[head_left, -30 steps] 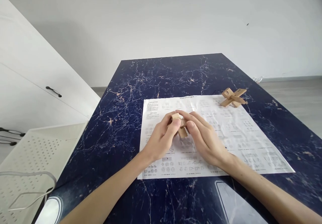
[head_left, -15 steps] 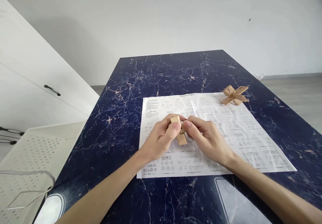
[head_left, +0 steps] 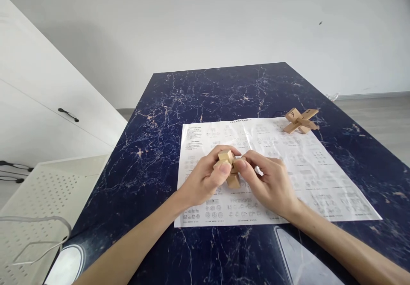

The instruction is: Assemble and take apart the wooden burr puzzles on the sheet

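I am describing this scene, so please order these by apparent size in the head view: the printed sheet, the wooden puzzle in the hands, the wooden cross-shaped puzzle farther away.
1. printed sheet
2-3. wooden puzzle and cross-shaped puzzle: similar; distance differs, so unranked.

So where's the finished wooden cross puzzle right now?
In the head view the cross puzzle lies at the far right corner of the instruction sheet, on the table, well beyond the right hand.
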A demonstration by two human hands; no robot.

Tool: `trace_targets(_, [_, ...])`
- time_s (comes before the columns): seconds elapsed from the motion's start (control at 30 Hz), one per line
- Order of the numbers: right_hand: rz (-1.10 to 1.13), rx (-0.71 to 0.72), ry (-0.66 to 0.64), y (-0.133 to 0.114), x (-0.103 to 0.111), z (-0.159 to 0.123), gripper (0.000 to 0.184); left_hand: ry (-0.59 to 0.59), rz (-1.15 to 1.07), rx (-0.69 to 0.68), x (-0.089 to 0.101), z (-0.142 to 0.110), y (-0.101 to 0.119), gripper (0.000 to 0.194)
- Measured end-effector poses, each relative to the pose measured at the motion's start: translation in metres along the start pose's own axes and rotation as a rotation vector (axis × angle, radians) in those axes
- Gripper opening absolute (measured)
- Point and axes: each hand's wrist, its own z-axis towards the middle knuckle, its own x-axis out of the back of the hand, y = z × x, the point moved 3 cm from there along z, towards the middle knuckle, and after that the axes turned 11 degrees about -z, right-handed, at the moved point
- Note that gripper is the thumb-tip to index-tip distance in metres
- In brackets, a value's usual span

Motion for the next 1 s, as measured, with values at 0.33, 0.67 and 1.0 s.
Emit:
trace_targets(0.33, [0.050, -0.059, -0.055, -0.003, -0.006, 0.002, 0.045, 0.038, 0.024, -0.036, 0.002, -0.003, -0.008, 0.058])
trace_targets(0.67, [-0.007, -0.015, -0.060, 0.006, -0.005, 0.000, 0.042, 0.095, 0.028, 0.019, -0.001, -0.001, -0.003, 0.051])
trace_targets(1.0, [0.044, -0.045, -0.068, 0.004, -0.003, 0.004, 0.045, 0.088, -0.002, 0.051, 0.001, 0.001, -0.002, 0.055])
